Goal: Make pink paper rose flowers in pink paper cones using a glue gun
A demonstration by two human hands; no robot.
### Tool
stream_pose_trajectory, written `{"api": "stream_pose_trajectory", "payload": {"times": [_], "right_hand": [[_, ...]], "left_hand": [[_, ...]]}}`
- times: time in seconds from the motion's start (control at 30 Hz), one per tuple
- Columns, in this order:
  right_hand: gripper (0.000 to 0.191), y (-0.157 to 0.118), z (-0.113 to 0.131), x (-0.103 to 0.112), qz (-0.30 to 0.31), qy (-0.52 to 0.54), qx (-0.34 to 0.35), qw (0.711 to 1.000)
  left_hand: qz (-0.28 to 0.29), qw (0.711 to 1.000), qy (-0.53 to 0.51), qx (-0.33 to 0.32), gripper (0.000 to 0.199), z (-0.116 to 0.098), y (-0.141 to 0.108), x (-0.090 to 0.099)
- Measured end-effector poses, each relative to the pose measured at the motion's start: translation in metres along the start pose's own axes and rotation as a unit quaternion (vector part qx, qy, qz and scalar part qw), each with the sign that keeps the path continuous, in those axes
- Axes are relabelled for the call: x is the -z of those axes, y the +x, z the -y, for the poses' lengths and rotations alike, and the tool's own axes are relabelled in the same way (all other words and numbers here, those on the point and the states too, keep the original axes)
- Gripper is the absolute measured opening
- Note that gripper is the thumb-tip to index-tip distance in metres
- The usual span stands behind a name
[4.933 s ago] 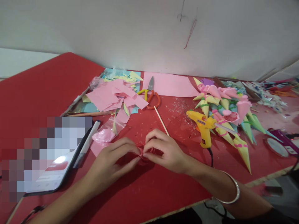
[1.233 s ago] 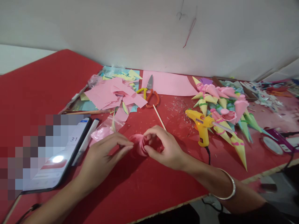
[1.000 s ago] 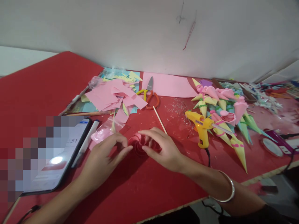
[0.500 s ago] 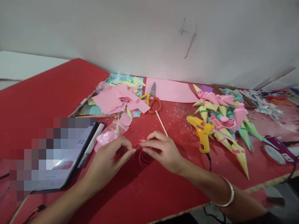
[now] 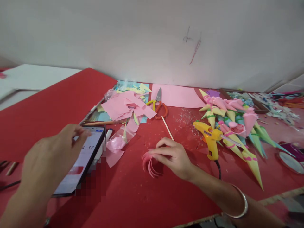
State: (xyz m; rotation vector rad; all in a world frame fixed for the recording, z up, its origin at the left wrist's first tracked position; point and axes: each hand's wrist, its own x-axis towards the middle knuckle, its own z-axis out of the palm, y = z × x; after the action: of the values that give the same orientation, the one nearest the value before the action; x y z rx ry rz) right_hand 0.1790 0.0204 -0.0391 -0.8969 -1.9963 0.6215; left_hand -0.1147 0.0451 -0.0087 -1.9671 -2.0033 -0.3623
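Curled pink paper strips (image 5: 150, 166) hang over the red table, their upper ends pinched between the thumb and fingers of my right hand (image 5: 174, 158). To the left, my left hand (image 5: 53, 156) is over a phone (image 5: 91, 139) with a lit screen, covering part of it. Its fingers are bent with a gap at the thumb, and nothing shows in them; whether it touches the screen I cannot tell. A thin pale stick (image 5: 167, 128) lies just beyond my right hand. Beside the phone are a white marker pen (image 5: 101, 148) and a clear bag with pink contents (image 5: 116, 143).
Pink paper pieces (image 5: 125, 104) and scissors with red and yellow handles (image 5: 158, 103) lie farther back. On the right are a yellow glue gun (image 5: 210, 137) with its cord and a heap of pastel paper cones (image 5: 251, 122). A white wall (image 5: 142, 41) stands behind the table.
My left hand has moved left, away from the paper strips, to over the phone. The pink strips now show spread and curled below my right hand. The view has shifted slightly.
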Motion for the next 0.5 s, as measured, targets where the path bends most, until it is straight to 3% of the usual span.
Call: {"api": "stream_pose_trajectory", "payload": {"times": [0.1, 0.3, 0.37, 0.5], "right_hand": [[0.028, -0.001, 0.001, 0.000, 0.000, 0.012, -0.006, 1.000], [0.025, -0.001, 0.001, 0.002, -0.015, 0.012, 0.011, 1.000], [0.024, -0.001, 0.001, 0.002, -0.030, 0.017, 0.023, 0.999], [0.023, 0.001, 0.002, 0.002, -0.070, 0.031, 0.039, 0.996]], "left_hand": [[0.015, 1.000, 0.008, -0.007, 0.031, 0.011, -0.001, -0.008], [0.008, 0.997, -0.076, 0.034, 0.030, -0.015, 0.004, 0.014], [0.014, 0.994, -0.106, 0.006, 0.029, -0.026, 0.005, 0.020], [0.106, 0.976, -0.144, -0.123, 0.034, -0.054, -0.003, 0.025]]}}
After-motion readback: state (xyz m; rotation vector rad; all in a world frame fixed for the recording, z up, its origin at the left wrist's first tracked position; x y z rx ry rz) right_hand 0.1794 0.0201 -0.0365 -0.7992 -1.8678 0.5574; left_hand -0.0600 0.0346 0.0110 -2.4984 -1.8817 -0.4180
